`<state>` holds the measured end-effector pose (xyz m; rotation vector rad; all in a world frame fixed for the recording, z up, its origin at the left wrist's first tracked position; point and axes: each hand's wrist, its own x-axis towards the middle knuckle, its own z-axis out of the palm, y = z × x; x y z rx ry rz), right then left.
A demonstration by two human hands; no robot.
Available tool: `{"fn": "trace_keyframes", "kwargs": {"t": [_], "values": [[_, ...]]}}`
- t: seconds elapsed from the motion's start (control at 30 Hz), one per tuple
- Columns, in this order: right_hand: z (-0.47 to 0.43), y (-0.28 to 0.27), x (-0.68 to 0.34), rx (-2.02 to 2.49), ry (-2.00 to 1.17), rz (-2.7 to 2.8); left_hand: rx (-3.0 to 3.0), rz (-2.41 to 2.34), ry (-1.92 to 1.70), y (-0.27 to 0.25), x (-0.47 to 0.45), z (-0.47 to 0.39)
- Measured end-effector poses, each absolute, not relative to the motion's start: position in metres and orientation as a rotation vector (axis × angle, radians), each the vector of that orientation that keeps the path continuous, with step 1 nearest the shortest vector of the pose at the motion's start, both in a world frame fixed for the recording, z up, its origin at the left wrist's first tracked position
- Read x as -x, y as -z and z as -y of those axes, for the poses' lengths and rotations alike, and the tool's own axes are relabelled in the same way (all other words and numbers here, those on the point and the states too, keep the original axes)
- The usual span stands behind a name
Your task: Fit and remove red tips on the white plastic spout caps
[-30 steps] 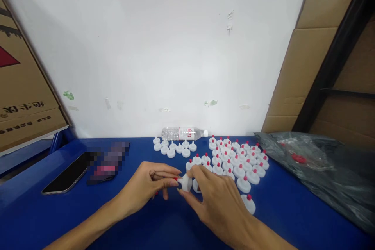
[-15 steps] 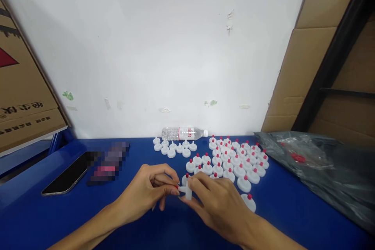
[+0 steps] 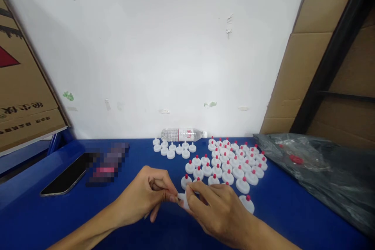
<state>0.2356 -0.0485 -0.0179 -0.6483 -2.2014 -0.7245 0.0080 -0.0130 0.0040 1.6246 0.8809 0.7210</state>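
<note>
My right hand (image 3: 219, 211) grips a white nozzle cap (image 3: 184, 201) between thumb and fingers, turned on its side and partly covered. Opposite it, my left hand (image 3: 152, 191) is closed in a pinch against the cap's spout end. The small red tip that it held a moment ago is hidden behind the fingertips. Beyond my right hand stand many white caps with red tips (image 3: 227, 176), in rough rows. Several white caps with bare spouts (image 3: 170, 154) form a smaller group behind my hands.
A clear plastic bottle (image 3: 184, 134) lies by the wall. On the left are a black phone (image 3: 66, 175) and a blurred dark item (image 3: 109, 164). A dark plastic sheet (image 3: 322, 187) with a bag of red tips (image 3: 296, 159) covers the right side. Cardboard (image 3: 25, 70) stands at left.
The white cap has tilted between my hands, and my fingers have closed in around it. The red tip at my left fingertips is now covered. Both hands have dropped slightly.
</note>
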Motion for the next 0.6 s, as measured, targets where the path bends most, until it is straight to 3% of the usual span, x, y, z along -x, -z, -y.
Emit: {"fn": "trace_keyframes", "kwargs": {"t": [0.27,0.6], "values": [[0.047,0.014,-0.23,0.747,0.671,2.194,-1.705,-0.919,-0.793,-0.006,-0.009,0.01],[0.038,0.007,-0.234,1.186,0.443,2.226,-2.061,-1.213,-0.919,-0.011,-0.007,0.01]]}}
